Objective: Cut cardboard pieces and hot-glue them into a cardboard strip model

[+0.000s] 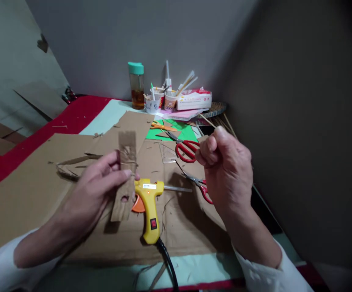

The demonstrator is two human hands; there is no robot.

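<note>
Between the thumb and fingers of my left hand (99,182) is a narrow cardboard strip (127,152), held nearly upright. The strip has a torn hole near its lower end and a crease higher up. My right hand (229,166) is raised on the other side, fingers curled around a thin wooden stick (207,121) whose tip points up and left. A yellow glue gun (150,207) with an orange trigger lies just right of the strip, a glue stick coming out of its back. Two red-handled pairs of scissors, one farther (186,151) and one nearer (198,182), lie left of my right hand.
Large cardboard sheets (72,219) cover the table. Farther back are green paper (188,132), orange scissors (163,127) and a clear ruler (167,153). A bottle (137,87), cups of sticks (170,101) and a tissue pack (194,100) stand by the wall. A black cord (169,261) runs off the front edge.
</note>
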